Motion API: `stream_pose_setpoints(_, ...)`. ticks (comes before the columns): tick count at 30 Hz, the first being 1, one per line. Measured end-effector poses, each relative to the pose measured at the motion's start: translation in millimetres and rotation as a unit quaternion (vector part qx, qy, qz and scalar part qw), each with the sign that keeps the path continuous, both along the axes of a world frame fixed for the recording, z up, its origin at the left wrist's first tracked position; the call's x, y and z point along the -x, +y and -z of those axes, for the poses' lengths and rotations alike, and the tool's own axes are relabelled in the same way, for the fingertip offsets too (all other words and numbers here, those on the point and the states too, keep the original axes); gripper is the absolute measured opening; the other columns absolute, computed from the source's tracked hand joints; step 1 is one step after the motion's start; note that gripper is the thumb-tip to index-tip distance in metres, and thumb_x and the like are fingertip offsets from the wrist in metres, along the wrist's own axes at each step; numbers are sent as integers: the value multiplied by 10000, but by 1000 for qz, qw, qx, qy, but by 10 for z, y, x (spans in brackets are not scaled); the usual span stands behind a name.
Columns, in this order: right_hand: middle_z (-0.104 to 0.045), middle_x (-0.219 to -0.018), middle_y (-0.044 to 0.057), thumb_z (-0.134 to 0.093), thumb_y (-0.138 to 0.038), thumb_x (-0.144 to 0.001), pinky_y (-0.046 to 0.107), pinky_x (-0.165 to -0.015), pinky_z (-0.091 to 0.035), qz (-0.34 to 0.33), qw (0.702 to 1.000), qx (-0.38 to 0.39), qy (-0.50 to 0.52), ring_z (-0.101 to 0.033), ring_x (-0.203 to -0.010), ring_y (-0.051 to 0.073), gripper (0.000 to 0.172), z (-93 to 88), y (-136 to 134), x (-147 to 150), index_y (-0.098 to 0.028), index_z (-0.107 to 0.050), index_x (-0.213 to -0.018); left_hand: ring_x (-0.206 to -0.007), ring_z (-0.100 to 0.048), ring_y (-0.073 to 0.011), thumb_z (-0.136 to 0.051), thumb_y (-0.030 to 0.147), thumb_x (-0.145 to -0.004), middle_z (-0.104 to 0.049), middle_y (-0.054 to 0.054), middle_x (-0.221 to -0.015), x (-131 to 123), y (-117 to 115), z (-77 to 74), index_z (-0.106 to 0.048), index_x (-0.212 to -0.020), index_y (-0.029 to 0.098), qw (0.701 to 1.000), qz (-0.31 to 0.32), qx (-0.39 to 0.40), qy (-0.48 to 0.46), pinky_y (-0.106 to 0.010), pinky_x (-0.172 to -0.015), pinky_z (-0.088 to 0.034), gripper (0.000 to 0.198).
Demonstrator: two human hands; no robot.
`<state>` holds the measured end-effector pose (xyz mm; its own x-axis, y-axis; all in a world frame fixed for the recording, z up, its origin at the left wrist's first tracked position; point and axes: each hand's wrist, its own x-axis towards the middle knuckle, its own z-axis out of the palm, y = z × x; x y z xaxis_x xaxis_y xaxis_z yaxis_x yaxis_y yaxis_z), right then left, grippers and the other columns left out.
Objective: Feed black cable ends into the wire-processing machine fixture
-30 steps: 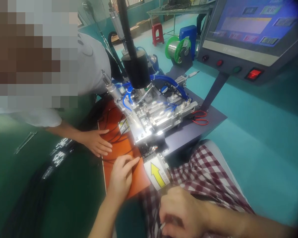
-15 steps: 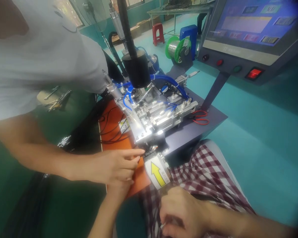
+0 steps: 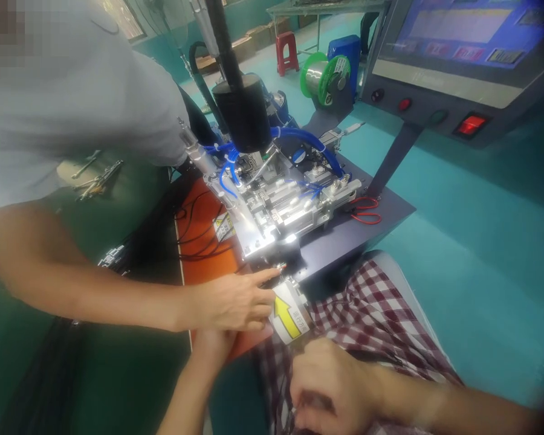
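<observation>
While the left hand (image 3: 214, 345) is lying near the machine (image 3: 294, 214), a co-worker's hand (image 3: 236, 302) is covering most of it; can't tell its grip. The blocky, shiny metal machine is sitting ahead of both hands. The right hand (image 3: 326, 380) is resting apart, curled, over checked cloth (image 3: 381, 314), near a white label (image 3: 290, 320); can't tell if it's holding anything.

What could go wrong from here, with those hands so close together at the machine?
1. The co-worker's hand extends a finger to the front of the machine; the red switch looks lit, so if the mechanism moved, that fingertip might get pinched.
2. That same hand largely covers the wearer's left hand from view, so the two could bump, and a badly placed finger might go unnoticed.
</observation>
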<state>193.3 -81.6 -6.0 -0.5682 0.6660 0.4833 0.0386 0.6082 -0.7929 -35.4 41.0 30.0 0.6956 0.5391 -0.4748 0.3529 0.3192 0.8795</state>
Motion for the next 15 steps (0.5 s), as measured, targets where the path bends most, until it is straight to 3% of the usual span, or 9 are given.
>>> stream_pose_setpoints(3,-624,-635,-30,-489,-420,-892,249,-548,-344,-3,1000,2,-8,-509,-518,92,276,2,7,-8,-204,-558,-735,-587,-480,-90,-489,267,-820,-415,40,-673,-35,11,-47,-643,-926,190,997,1,-72,38,-282,-675,-511,202)
stream_pose_setpoints(6,-629,-635,-21,-468,-428,-896,257,-547,-352,-10,1000,9,-19,-521,-521,101,297,5,10,-13,-203,-563,-728,-655,-533,-131,-594,263,-742,-488,35,-648,-49,77,-121,-638,-715,264,986,22,-147,71,-358,-820,-534,51)
stream_pose_setpoints(9,-630,-633,-20,-464,-430,-894,258,-539,-355,-8,1000,11,-13,-524,-517,103,302,11,13,-13,-203,-567,-723,-710,-573,-163,-664,253,-670,-529,31,-635,-30,125,-163,-582,-574,313,971,65,-212,86,-381,-907,-525,140)
stream_pose_setpoints(15,-622,-635,-25,-467,-431,-897,249,-526,-348,-12,1000,9,-15,-506,-502,90,303,26,18,2,-201,-562,-724,-758,-593,-149,-530,281,-819,-505,22,-664,14,-147,-5,-635,-738,279,923,42,-361,126,-356,-788,-547,132)
